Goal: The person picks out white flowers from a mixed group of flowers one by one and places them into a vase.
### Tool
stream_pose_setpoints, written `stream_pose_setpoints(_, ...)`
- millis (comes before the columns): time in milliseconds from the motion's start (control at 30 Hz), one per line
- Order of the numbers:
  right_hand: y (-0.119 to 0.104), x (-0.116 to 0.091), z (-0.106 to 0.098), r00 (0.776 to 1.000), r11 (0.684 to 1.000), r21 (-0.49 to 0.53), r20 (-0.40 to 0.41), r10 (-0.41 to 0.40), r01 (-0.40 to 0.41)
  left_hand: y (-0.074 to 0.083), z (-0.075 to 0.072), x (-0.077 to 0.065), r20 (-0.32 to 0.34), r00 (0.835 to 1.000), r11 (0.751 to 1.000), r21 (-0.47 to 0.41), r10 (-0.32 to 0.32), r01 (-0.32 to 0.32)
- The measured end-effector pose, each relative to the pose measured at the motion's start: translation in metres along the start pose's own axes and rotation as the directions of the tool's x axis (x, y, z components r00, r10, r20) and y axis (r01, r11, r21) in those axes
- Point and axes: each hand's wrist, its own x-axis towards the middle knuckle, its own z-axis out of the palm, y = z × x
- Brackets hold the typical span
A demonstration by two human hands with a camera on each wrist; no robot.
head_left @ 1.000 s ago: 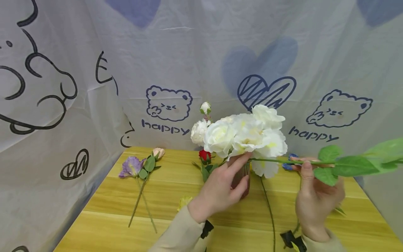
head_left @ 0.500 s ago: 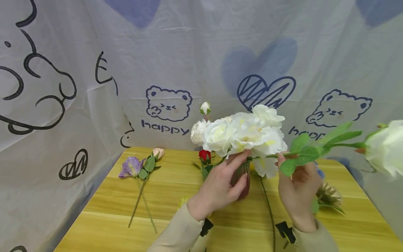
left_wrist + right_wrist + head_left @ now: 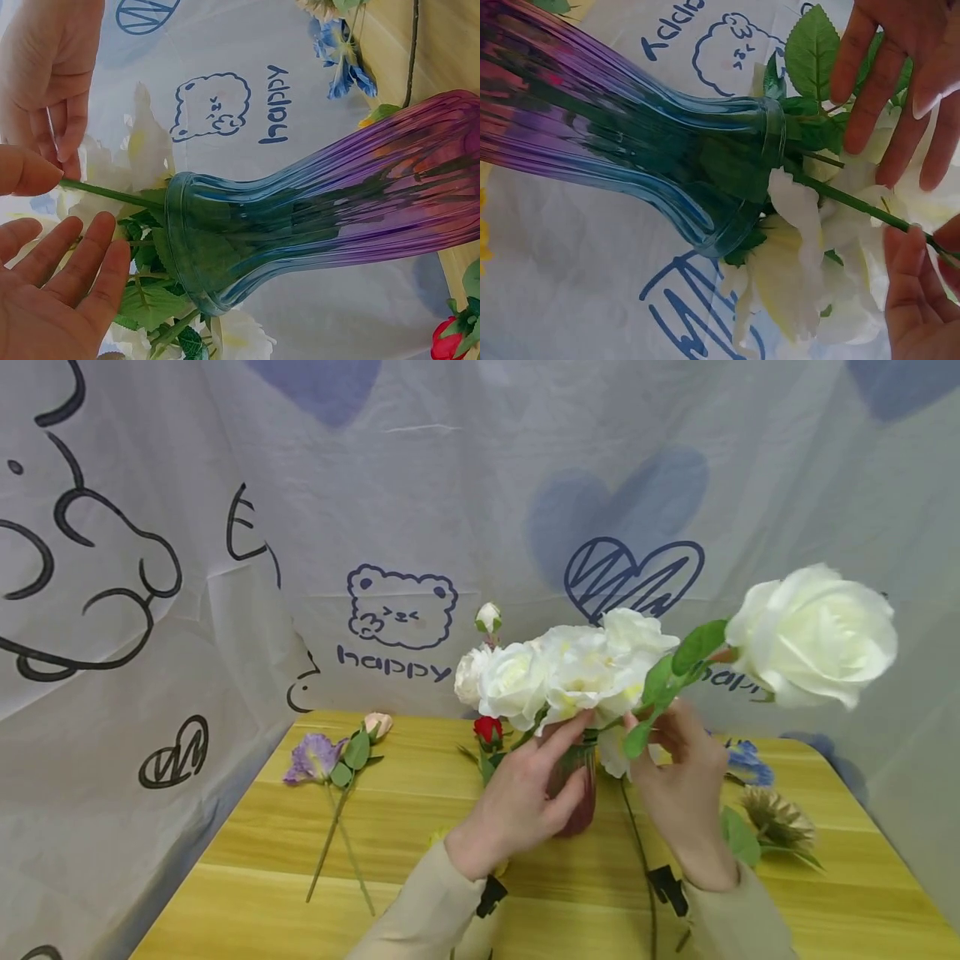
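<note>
A ribbed glass vase (image 3: pixel 330 202), blue-green at its mouth and purple to pink below, stands upright. White flowers (image 3: pixel 588 672) and green leaves crowd its mouth. To the right of the bouquet, my right hand (image 3: pixel 678 789) pinches the green stem (image 3: pixel 870 211) of a large white rose (image 3: pixel 813 635). That stem slants to the vase's rim, and the rose's head leans up and to the right. My left hand (image 3: pixel 517 802) is at the vase's near left side, just below the blooms; its fingers are spread and relaxed in the left wrist view, holding nothing.
On the wooden table (image 3: pixel 255 860), a purple flower (image 3: pixel 312 758) and a pale pink rosebud (image 3: pixel 378 723) lie at left. A red rose (image 3: pixel 487 729) is behind my left hand. Blue flowers (image 3: pixel 750 764) and a brown-gold flower (image 3: pixel 780 818) lie at right. A printed curtain (image 3: pixel 465 510) hangs behind.
My right hand has moved left toward the vase, swinging the white rose into view and upward at the right. My left hand has stayed nearly in place.
</note>
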Motion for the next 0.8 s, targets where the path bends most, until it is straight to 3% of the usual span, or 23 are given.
stream_pose_setpoints(200, 0.007, -0.003, 0.010, 0.996, 0.996, -0.084, 0.087, 0.004, 0.003, -0.001, -0.001, 0.001, 0.014, 1.000, 1.000, -0.012, -0.010, 0.010)
stream_pose_setpoints(333, 0.016, -0.010, 0.017, 0.992, 0.989, -0.146, 0.111, 0.053, -0.036, -0.001, -0.001, 0.000, 0.024, 1.000, 1.000, -0.003, -0.016, 0.016)
stream_pose_setpoints(800, 0.031, -0.025, 0.033, 0.987, 0.962, -0.259, 0.106, 0.117, -0.086, -0.007, 0.003, -0.015, -0.066, 0.998, 0.999, 0.027, 0.024, -0.023)
